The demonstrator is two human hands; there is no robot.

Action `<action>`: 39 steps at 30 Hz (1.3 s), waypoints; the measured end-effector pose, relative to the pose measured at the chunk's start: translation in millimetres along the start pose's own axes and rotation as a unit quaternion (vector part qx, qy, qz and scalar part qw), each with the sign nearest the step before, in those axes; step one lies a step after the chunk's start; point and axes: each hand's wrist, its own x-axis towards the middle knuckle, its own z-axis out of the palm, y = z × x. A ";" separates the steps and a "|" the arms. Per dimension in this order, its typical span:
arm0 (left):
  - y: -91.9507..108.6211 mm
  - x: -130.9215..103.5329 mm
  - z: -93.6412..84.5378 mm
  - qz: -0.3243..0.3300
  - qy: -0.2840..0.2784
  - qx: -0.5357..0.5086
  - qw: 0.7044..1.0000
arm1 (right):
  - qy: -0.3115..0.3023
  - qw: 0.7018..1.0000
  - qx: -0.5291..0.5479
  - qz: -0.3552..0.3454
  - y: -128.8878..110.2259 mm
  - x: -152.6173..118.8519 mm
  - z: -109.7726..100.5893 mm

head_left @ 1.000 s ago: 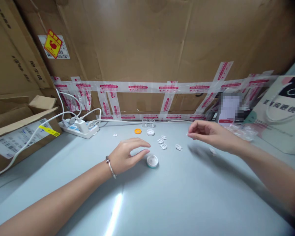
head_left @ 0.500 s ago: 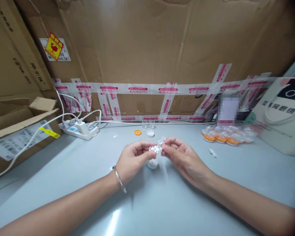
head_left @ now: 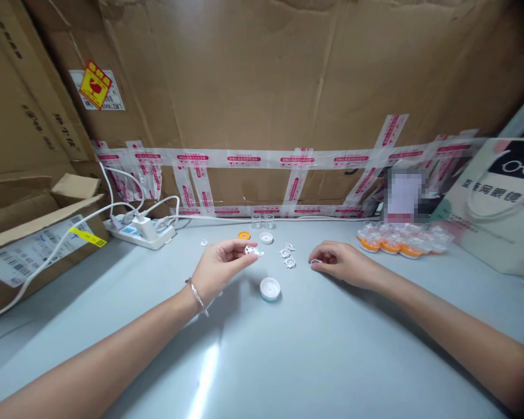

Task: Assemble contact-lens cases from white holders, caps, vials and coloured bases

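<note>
My left hand pinches a small white plastic piece with cut-outs between thumb and fingers, above the table. To the right, my right hand is low at the table, its fingertips closed on a thin white ring-shaped piece; the fingers hide part of it. Between the hands lie several white openwork plastic pieces. Nearer to me stands a round white cap with a teal lower edge. Behind are a white round cap, an orange ring and two clear cups.
A small white disc lies left of the orange ring. At back left are a power strip with white cables and an open carton. Clear-and-orange containers cluster at right, beside a paper bag. Large cardboard stands behind.
My hands have moved apart: the left went left with its white piece, the right went right and down to the table. Another openwork piece and the whole teal-edged cap now show between them.
</note>
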 end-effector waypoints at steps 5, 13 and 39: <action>0.6 -1.5 -0.8 0.024 -0.013 0.008 1.000 | 0.003 0.996 0.076 0.038 -15.2 -2.9 4.7; 0.5 -8.3 5.5 0.022 -0.071 0.007 0.997 | -0.002 0.942 0.327 0.081 -58.1 -16.6 27.0; 3.1 -20.0 17.4 0.162 -0.080 0.137 0.974 | 0.015 0.845 0.524 0.110 -80.8 -26.4 55.5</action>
